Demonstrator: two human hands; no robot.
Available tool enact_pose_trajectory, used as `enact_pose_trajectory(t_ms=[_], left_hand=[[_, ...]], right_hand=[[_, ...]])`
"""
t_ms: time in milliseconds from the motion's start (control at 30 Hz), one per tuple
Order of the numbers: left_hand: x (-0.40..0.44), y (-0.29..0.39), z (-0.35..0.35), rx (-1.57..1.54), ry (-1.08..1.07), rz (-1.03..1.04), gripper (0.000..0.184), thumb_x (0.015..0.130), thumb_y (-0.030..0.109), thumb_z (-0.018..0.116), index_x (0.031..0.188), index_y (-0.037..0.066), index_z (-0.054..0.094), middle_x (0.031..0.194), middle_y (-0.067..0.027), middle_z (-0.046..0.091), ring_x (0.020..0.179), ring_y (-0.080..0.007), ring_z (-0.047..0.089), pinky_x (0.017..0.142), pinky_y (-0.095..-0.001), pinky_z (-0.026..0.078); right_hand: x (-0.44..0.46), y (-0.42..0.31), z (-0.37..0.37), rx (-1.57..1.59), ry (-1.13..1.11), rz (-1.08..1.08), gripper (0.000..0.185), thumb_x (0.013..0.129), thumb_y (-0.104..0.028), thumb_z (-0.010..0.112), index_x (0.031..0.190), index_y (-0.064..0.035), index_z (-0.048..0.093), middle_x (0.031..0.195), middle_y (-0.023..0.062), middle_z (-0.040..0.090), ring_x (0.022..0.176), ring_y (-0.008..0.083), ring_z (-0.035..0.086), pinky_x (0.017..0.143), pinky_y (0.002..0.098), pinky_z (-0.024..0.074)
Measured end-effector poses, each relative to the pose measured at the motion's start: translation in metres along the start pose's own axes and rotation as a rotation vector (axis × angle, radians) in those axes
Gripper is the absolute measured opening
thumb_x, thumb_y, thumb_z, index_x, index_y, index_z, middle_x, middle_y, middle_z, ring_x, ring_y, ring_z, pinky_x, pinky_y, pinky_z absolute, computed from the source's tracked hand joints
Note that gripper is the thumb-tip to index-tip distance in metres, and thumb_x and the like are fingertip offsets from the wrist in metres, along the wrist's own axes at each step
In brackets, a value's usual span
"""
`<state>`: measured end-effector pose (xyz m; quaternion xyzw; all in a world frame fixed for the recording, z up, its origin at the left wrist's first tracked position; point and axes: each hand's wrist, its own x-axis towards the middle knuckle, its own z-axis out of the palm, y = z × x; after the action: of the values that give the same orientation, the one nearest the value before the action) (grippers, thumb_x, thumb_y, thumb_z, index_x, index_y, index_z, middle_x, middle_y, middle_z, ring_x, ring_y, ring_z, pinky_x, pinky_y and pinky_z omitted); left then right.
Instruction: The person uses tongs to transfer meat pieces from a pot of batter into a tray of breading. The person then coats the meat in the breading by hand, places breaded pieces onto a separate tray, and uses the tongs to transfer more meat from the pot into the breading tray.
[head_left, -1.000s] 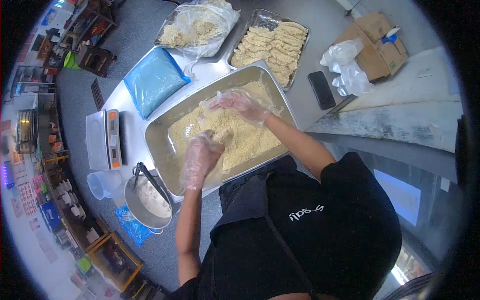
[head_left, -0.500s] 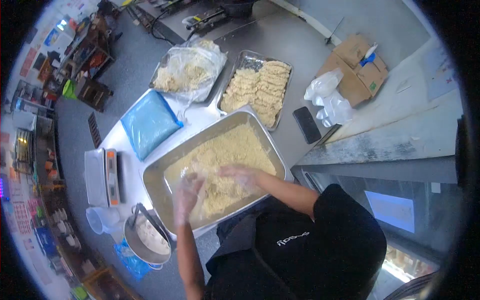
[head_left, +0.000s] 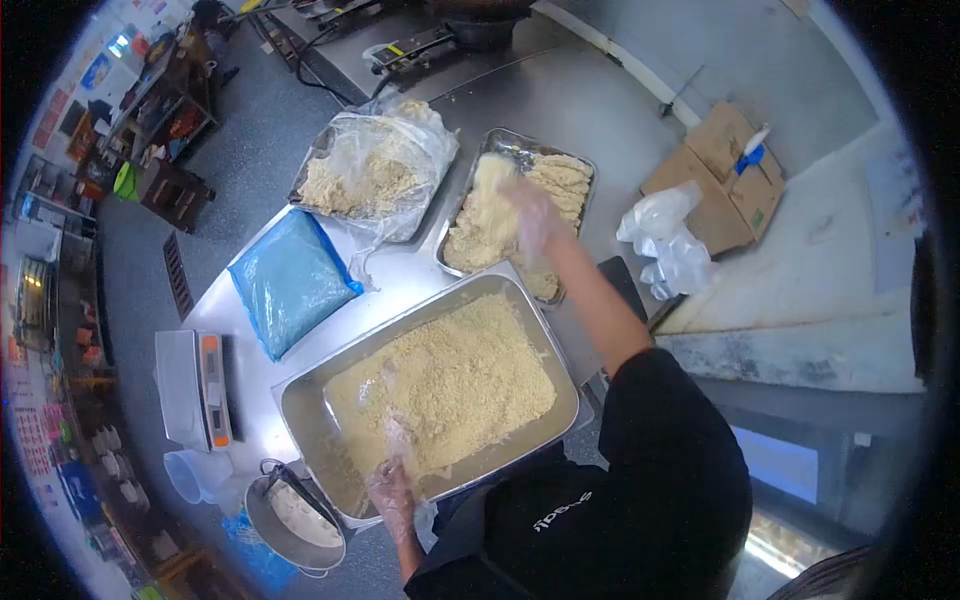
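A deep steel pan (head_left: 310, 400) holds pale bread crumbs (head_left: 470, 385). My left hand (head_left: 393, 492), in a clear glove, is closed at the pan's near side on a pale, limp strip (head_left: 399, 438) that hangs over the crumbs; its kind is unclear. My right hand (head_left: 535, 215), also gloved and blurred by motion, is above the metal tray (head_left: 445, 258) with its fingers on a crumb-coated piece (head_left: 494, 185). Rows of similar breaded pieces (head_left: 560, 180) lie in that tray. Another pale patch (head_left: 388, 375) shows among the crumbs.
A plastic-covered tray of crumbs (head_left: 375, 170) and a blue bag (head_left: 295, 280) stand beyond the pan. At left are a scale (head_left: 190, 390), a clear jug (head_left: 195, 475) and a pot with tongs (head_left: 300, 520). A cardboard box (head_left: 725, 180) and plastic bags (head_left: 665, 240) sit at right.
My right hand has moved from the crumbs up to the tray, carrying a coated piece. My left hand has drawn back to the pan's near edge and now grips a pale strip.
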<state>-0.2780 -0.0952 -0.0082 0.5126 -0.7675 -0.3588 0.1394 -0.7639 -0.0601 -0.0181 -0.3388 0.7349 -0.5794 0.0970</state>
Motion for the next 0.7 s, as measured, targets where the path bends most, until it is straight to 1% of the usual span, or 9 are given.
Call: enact_pose_trajectory(t_ms=[33,133,200,300,367,433,567,633,700], left_hand=[[0.000,-0.001,-0.001,-0.012,-0.010,-0.026,0.032,0.082,0.030,0.057,0.080,-0.002,0.062,0.056,-0.0045,0.052,0.052,-0.0129,0.046,0.048,-0.0303,0.035],[0.007,0.005,-0.004,-0.052,-0.025,-0.111,0.031,0.084,0.029,0.057,0.078,0.000,0.062,0.055,-0.0020,0.049,0.050,-0.0111,0.042,0.045,-0.0297,0.032],[0.011,0.012,-0.002,-0.080,-0.033,-0.195,0.030,0.084,0.029,0.056,0.077,0.000,0.061,0.054,-0.0020,0.049,0.049,-0.0113,0.042,0.045,-0.0303,0.031],[0.014,0.022,0.001,-0.114,-0.058,-0.293,0.031,0.084,0.028,0.056,0.077,-0.002,0.061,0.055,-0.0031,0.050,0.049,-0.0123,0.042,0.045,-0.0317,0.033],[0.017,0.019,0.002,-0.082,-0.109,-0.277,0.031,0.084,0.027,0.056,0.078,-0.003,0.060,0.056,-0.0051,0.052,0.051,-0.0134,0.045,0.048,-0.0322,0.035],[0.019,0.017,-0.001,-0.085,-0.115,-0.251,0.031,0.084,0.027,0.057,0.079,-0.004,0.060,0.058,-0.0076,0.054,0.053,-0.0152,0.048,0.051,-0.0330,0.038],[0.019,0.017,-0.009,-0.102,-0.077,-0.251,0.031,0.083,0.026,0.056,0.085,-0.004,0.061,0.068,-0.0154,0.060,0.064,-0.0233,0.057,0.061,-0.0360,0.042],[0.019,-0.005,-0.011,-0.025,-0.080,-0.203,0.030,0.083,0.025,0.054,0.089,-0.003,0.061,0.078,-0.0200,0.061,0.074,-0.0294,0.059,0.068,-0.0387,0.043],[0.015,-0.020,-0.014,0.155,-0.072,-0.130,0.030,0.082,0.025,0.053,0.093,-0.002,0.062,0.087,-0.0229,0.061,0.085,-0.0342,0.058,0.075,-0.0409,0.043]], right_hand=[[0.033,0.024,0.000,0.699,0.094,0.492,0.052,0.081,-0.033,0.058,0.123,-0.0039,0.045,0.122,0.0126,0.049,0.119,0.0244,0.041,0.097,0.0361,0.0335],[0.115,0.066,-0.005,-0.152,-0.008,0.197,0.056,0.081,-0.035,0.055,0.123,-0.0011,0.042,0.124,0.0153,0.047,0.116,0.0279,0.043,0.098,0.0350,0.0324],[0.157,0.111,-0.008,-0.378,-0.214,0.182,0.055,0.081,-0.034,0.054,0.124,-0.0017,0.041,0.124,0.0152,0.046,0.113,0.0265,0.046,0.095,0.0346,0.0356],[0.125,0.119,0.034,-0.927,-0.263,0.114,0.047,0.083,-0.030,0.049,0.122,-0.0039,0.045,0.121,0.0147,0.049,0.108,0.0254,0.049,0.090,0.0356,0.0398],[0.131,0.214,0.038,-0.813,-0.161,-0.035,0.040,0.083,-0.033,0.044,0.112,-0.0061,0.053,0.109,0.0181,0.054,0.098,0.0291,0.054,0.083,0.0380,0.0429],[0.153,0.232,0.035,-0.988,-0.368,-0.042,0.043,0.082,-0.042,0.042,0.099,-0.0067,0.060,0.092,0.0193,0.061,0.087,0.0291,0.059,0.074,0.0386,0.0451],[0.141,0.167,0.009,-0.535,0.219,-0.146,0.037,0.086,-0.034,0.042,0.083,-0.0025,0.062,0.084,0.0189,0.062,0.076,0.0304,0.060,0.069,0.0380,0.0462],[0.116,0.069,0.006,-0.328,0.283,-0.013,0.035,0.088,-0.031,0.042,0.086,-0.0011,0.061,0.081,0.0170,0.063,0.073,0.0271,0.060,0.069,0.0351,0.0462],[0.090,0.031,0.013,0.044,0.137,-0.014,0.033,0.088,-0.028,0.046,0.087,0.0011,0.062,0.078,0.0161,0.063,0.074,0.0239,0.061,0.069,0.0337,0.0462]])
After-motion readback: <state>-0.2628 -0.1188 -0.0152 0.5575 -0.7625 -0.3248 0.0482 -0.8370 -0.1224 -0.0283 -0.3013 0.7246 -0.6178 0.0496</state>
